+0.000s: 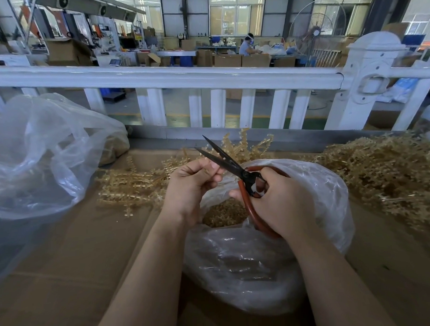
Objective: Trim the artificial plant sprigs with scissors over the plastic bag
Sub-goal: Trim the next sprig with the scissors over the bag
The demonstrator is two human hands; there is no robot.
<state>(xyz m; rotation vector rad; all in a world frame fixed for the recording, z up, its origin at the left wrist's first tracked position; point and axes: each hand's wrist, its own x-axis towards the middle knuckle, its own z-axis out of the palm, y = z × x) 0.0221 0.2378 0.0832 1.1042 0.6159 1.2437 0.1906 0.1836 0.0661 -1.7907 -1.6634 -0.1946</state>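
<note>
**Mid-snip over the bag: keep that sprig right in the blades**

Closest in, the crinkly clear plastic bag (249, 259) sits directly under both grips, mouth open, with a heap of golden trimmings already inside. Right hand (281, 204) is wrapped around the red looped handles of the black-bladed scissors (236, 172), fingers curled through and over them, blades spread apart. Left hand (193, 185) is just beside the blades, fingertips pinched together on what looks like a thin piece of the translucent amber plastic sprig (242, 147), though the exact bit it's pinching is too small to make out.

My take: keep the cut above the bag opening so the offcut drops in, feed the stem deep toward the pivot rather than the tips, and keep the left fingertips clear of the edges.

Beyond the left grip lie more loose sprigs (127, 185) on the brown cardboard sheet (66, 253); out past the right grip there's a big tangled pile (390, 173). Further back, a white railing (181, 78).
</note>
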